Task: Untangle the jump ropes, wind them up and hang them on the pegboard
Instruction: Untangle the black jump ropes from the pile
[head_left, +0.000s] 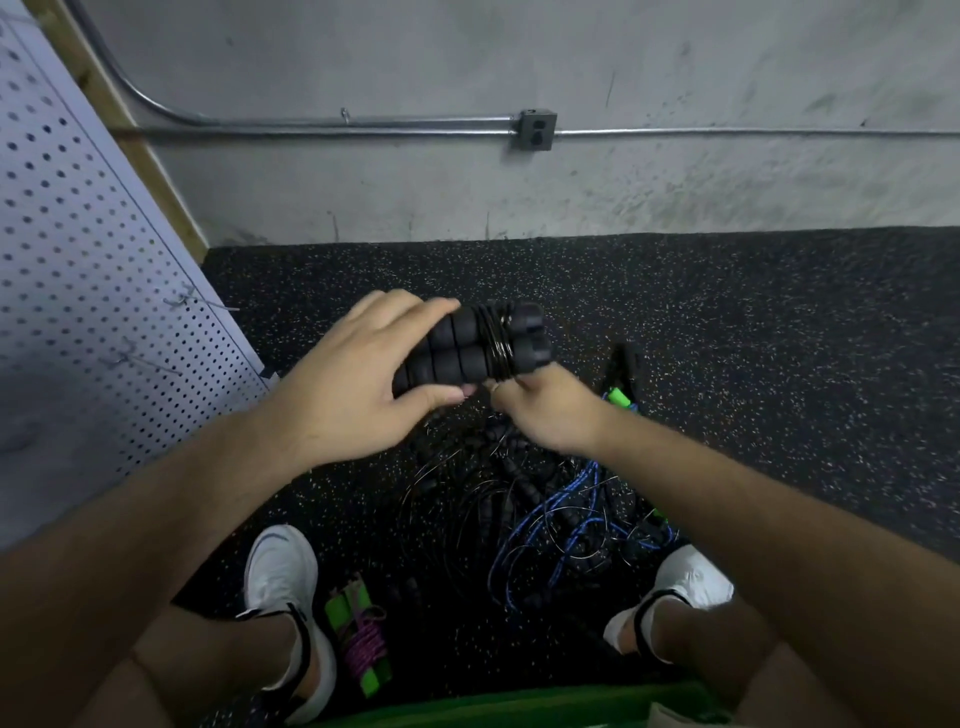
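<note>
Head view has us looking down at our hands, held over the floor (779, 338). Our left hand (343, 384) is wrapped round the pair of black foam handles (457, 353), fingers over the top and thumb underneath. Our right hand (550, 410) is curled just below them and seems to be pinching the thin black cord (498, 343), which is wound in tight turns round both handles.

We judge the foam soft and grippy, so a firm squeeze mid-handle should keep the two together. The cord looks thin, slick and springy. It will likely want to uncoil, so we'd hold it close to the windings under tension.

Between our shoes lies the tangled pile (519, 514), with a blue rope (561, 499), a black segmented one and fine wiry loops. A green handle (618, 397) shows just beyond the right hand. We cannot tell whether the cord's loose tail runs into that tangle, where it could snag.

A purple rope bundle (363, 639) with green handles lies wound beside the left shoe (283, 577). The pegboard (78, 260) stands to our left, with two wire hooks (184, 301) bare.
</note>
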